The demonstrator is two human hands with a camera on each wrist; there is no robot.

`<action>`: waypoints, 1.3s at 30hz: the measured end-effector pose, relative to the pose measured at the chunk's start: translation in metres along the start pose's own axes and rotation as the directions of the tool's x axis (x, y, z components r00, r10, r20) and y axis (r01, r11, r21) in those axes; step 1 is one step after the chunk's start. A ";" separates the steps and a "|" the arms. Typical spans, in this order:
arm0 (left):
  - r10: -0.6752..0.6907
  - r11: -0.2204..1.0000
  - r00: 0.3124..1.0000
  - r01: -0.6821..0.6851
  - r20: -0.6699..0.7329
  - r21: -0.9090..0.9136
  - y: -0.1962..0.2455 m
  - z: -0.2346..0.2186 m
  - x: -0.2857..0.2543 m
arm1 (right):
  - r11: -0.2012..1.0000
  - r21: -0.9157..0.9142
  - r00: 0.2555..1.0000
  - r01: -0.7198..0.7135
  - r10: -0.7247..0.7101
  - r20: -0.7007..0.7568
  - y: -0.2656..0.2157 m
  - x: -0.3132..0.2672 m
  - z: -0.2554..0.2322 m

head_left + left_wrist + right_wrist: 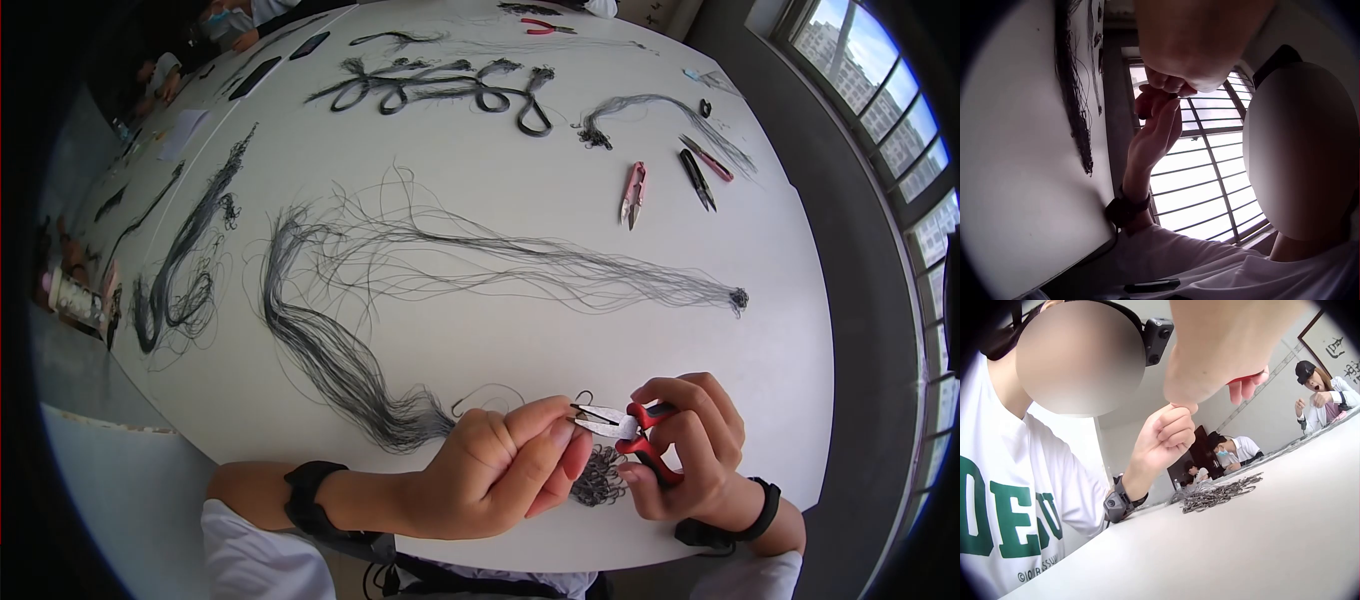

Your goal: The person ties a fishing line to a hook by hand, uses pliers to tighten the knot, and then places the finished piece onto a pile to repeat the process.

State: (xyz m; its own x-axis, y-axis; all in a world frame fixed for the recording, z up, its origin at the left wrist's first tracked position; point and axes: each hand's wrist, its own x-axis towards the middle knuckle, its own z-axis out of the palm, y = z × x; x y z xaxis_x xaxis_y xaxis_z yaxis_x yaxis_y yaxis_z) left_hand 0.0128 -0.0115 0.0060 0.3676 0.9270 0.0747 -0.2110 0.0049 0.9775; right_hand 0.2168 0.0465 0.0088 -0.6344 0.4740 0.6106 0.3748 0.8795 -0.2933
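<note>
My right hand (700,450) holds small pliers (607,421) with red and black handles, fingers and thumb wrapped about the grips. The silver jaws stand slightly apart and point left. At their tips, the thumb and curled fingers of my left hand (515,465) pinch something small, mostly hidden; a thin dark hook-shaped wire (585,396) shows just above. A thick bundle of dark strands (335,355) runs across the white table to behind the left hand. Below the pliers lies a heap of dark curled hooks (598,478), partly covered by the hands; the right wrist view shows the heap (1219,494) too.
Beyond the hands, a long bundle of loose strands (560,262) ends in a dark clump. Pink snips (633,195), black snips (697,180) and more strand bundles (440,85) lie farther back. Red-handled pliers (548,27) rest at the far edge. Other people sit around the table.
</note>
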 end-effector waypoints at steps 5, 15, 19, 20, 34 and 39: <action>0.008 0.999 1.000 -0.008 0.013 0.037 0.003 0.000 0.000 | 0.999 0.022 1.000 0.027 -0.027 -0.001 0.002 -0.003 0.002; 0.071 0.997 0.996 -0.072 -0.046 -0.006 -0.002 0.004 -0.001 | 0.988 0.150 0.995 -0.027 0.042 -0.095 0.001 -0.006 0.009; 0.061 0.998 0.997 -0.061 -0.041 -0.005 0.000 0.004 0.001 | 0.999 0.032 1.000 0.024 -0.024 0.006 0.002 0.001 0.003; 0.065 0.998 0.997 -0.065 -0.030 0.010 0.001 0.004 0.001 | 1.000 0.017 0.999 0.026 -0.026 0.021 0.002 0.001 0.003; -0.009 0.999 1.000 0.009 0.001 0.051 -0.002 0.001 0.004 | 0.999 0.004 0.996 -0.043 0.043 0.078 0.009 0.001 0.005; -0.178 0.983 0.982 0.173 -0.066 -0.068 0.000 0.000 0.016 | 0.997 0.054 0.991 -0.062 0.055 0.123 0.025 0.006 0.012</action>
State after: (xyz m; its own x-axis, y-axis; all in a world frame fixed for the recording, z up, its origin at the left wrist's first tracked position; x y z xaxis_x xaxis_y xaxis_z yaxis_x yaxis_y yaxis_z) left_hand 0.0188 0.0028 0.0072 0.3390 0.9339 -0.1134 -0.2051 0.1910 0.9599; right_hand 0.2144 0.0722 -0.0038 -0.6907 0.5237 0.4987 0.3764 0.8491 -0.3705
